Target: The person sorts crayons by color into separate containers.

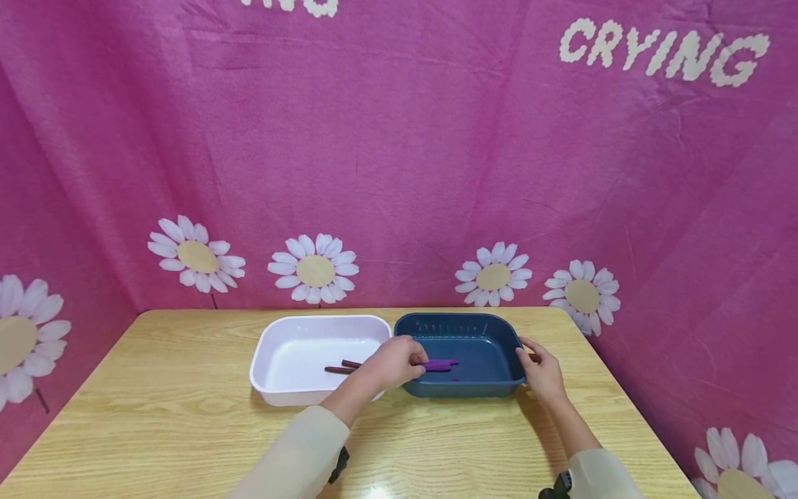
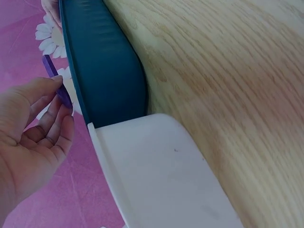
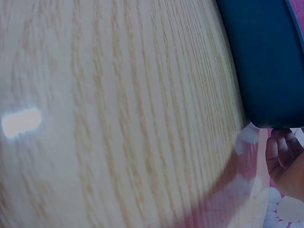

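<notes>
My left hand (image 1: 394, 362) pinches a slim purple stick (image 2: 50, 66) between thumb and fingers, over the left end of the dark blue tray (image 1: 461, 389). More purple shows beside the fingertips in the head view, with a small purple bit (image 1: 454, 380) lower in the tray. My right hand (image 1: 544, 371) grips the tray's right end, the thumb over the rim; in the right wrist view its fingers (image 3: 284, 142) curl against the outside wall. Two dark brown sticks (image 1: 339, 370) lie in the white tray (image 1: 283, 397), partly hidden by my left hand and forearm.
Both trays stand side by side, ends close together, toward the back of a light wooden table (image 1: 162, 402). Behind it hangs a pink cloth (image 1: 399, 173) with large white daisies, which also runs along both sides.
</notes>
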Demonstrator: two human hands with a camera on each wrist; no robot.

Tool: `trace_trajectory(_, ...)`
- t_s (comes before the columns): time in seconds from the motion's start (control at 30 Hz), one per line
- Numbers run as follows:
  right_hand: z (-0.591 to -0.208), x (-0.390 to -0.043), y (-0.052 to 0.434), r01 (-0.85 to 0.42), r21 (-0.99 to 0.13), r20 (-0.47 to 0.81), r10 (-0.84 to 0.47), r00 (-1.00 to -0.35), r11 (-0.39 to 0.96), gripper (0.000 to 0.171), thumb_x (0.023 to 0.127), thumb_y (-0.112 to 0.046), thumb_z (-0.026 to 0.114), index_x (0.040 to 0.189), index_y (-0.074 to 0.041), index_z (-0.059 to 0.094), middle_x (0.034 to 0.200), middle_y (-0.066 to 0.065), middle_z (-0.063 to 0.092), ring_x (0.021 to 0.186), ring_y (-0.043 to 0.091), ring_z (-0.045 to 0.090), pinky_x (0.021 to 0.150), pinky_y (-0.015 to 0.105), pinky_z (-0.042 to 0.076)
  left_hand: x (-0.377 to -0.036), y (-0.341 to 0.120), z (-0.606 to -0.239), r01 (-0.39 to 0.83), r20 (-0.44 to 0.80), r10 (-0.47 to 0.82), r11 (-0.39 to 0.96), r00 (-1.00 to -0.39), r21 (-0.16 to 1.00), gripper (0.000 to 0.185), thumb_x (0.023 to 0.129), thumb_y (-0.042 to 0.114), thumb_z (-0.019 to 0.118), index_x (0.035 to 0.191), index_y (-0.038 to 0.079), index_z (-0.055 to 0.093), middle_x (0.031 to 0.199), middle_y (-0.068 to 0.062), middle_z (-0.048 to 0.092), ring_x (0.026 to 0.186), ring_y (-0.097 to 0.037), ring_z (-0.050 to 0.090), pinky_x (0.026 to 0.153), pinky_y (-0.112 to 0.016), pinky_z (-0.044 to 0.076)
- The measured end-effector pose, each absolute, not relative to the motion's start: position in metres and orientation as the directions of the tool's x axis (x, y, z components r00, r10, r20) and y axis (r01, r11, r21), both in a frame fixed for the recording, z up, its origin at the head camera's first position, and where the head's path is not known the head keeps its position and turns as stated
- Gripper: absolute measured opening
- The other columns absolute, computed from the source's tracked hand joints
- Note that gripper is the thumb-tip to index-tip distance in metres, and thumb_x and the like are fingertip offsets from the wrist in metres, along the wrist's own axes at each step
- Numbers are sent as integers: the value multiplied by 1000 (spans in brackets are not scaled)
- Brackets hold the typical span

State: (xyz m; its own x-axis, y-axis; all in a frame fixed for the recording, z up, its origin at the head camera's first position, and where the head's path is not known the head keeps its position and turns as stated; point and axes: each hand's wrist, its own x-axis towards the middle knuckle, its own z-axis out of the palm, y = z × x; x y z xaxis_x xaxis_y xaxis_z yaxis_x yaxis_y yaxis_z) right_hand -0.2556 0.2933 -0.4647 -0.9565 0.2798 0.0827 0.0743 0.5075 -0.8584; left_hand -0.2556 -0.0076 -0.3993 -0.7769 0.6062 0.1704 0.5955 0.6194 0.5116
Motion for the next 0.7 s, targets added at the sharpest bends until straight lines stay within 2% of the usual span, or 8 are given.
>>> trace_trajectory(0.2,-467,-258,293,59,-860,103,285,-953,507,39,96,-21,50,132,-4,51,107,29,62,69,6,57,56,18,48,-260,1,-403,528,91,579,653,-810,543,14,84,10,65,95,4,71,88,-6,70,87,-18,64,77,-26,51)
trace_trajectory(0.4,-467,-257,291,69,-866,86,283,-955,495,40,96,-20,50,132,-3,51,107,29,61,70,10,59,56,18,48,-265,6,-414,516,95,561,666,-823,540,13,83,10,67,93,5,72,86,-5,71,85,-15,65,76,-24,51)
trace_trajectory(0.7,-465,-257,293,63,-870,93,289,-953,489,40,96,-20,50,132,-3,51,106,29,62,69,8,59,56,18,48,-268,16,-417,500,78,545,690,-835,524,12,82,11,67,93,7,72,90,-4,72,89,-15,66,80,-24,51)
